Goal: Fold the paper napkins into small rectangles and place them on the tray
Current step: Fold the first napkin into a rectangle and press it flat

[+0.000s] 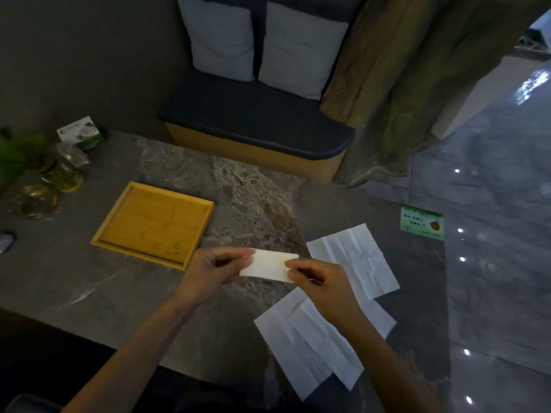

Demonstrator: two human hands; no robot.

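Observation:
A white napkin folded into a small rectangle [268, 265] hangs just above the grey stone table. My left hand [213, 271] pinches its left end and my right hand [317, 278] pinches its right end. The wooden tray [155, 223] lies to the left of my hands, with nothing on it. An unfolded napkin [354, 257] lies flat to the right of my hands. More unfolded napkins [310, 344] overlap near the table's front right edge, partly under my right forearm.
A green card [422, 223] lies at the table's right edge. At the far left stand a small green and white box [82, 134], wrapped packets [61, 175] and a green plant [18, 153]. A bench with two cushions [256, 126] stands behind the table.

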